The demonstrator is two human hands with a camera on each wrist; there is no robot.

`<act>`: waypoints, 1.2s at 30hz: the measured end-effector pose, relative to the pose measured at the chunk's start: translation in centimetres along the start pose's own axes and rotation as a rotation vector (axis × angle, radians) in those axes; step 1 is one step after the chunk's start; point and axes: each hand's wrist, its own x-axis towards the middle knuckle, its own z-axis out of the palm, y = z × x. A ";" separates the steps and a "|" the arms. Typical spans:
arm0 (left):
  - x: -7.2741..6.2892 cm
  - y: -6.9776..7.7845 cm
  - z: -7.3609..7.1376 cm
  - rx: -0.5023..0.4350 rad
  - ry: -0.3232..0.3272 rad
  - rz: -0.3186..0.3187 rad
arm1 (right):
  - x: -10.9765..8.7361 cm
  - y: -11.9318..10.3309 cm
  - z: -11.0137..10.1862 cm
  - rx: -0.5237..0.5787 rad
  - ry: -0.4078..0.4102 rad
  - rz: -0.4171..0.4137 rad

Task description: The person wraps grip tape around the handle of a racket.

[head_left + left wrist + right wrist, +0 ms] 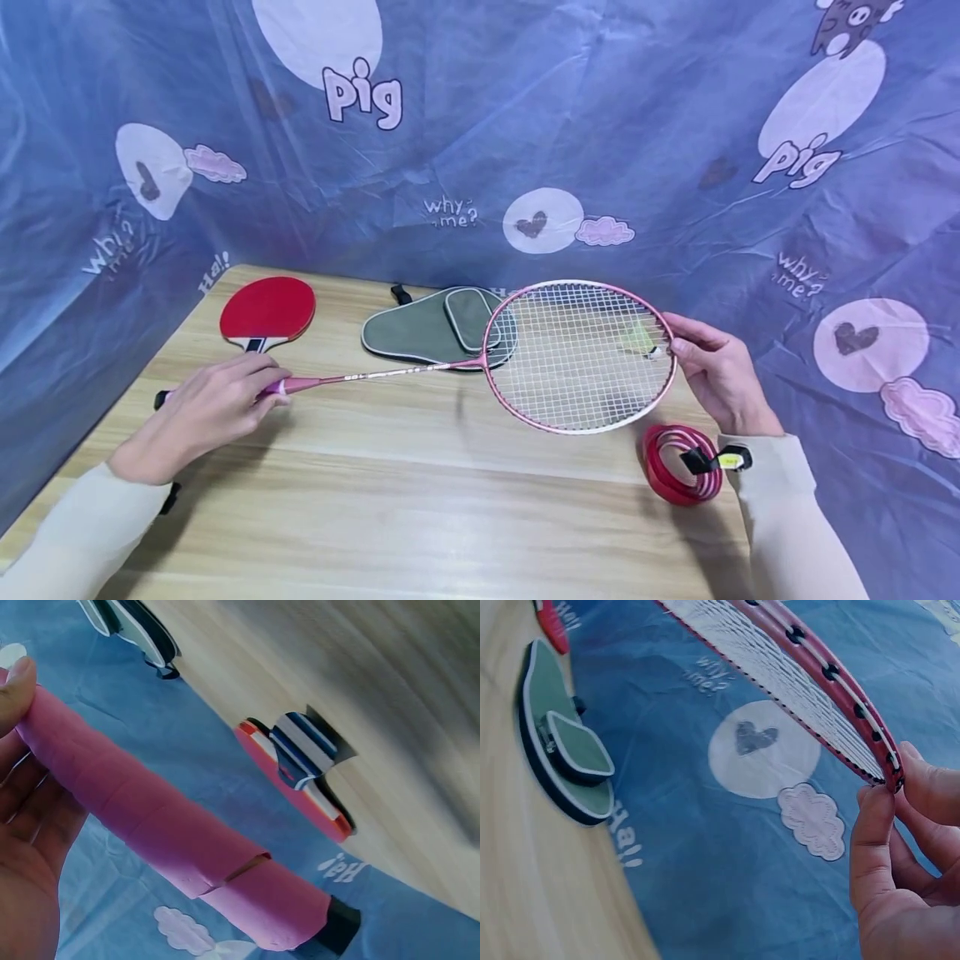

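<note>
A pink and white badminton racket (577, 358) is held level over the wooden table by both hands. My left hand (213, 404) grips the front of its pink-wrapped handle (165, 817), thumb and fingertips near the cone; the black butt end sticks out behind. At the other end, my right hand (716, 371) pinches the top of the red frame (855, 712) between thumb and fingers. Through the strings a yellow-green shuttlecock (636, 337) shows on the table.
A red table tennis paddle (267, 308) lies back left, just beyond the left hand. A green paddle case (408, 329) lies at the back, partly behind the racket head. Below the right hand sits a coiled red band (667, 487). Blue printed cloth (465, 150) walls the table.
</note>
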 end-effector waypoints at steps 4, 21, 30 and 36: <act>0.5 0.3 0.0 0.027 0.007 0.032 | 1.0 -0.8 -0.1 0.035 -0.003 -0.002; 2.1 1.1 0.0 0.025 -0.033 0.018 | 2.1 -3.1 1.1 0.249 -0.099 -0.059; 2.9 1.4 1.0 -0.084 0.046 -0.019 | 3.1 -4.0 2.7 0.512 -0.315 -0.215; 4.5 2.0 1.3 -0.261 0.100 -0.106 | 2.6 -1.6 5.9 0.351 -0.355 -0.323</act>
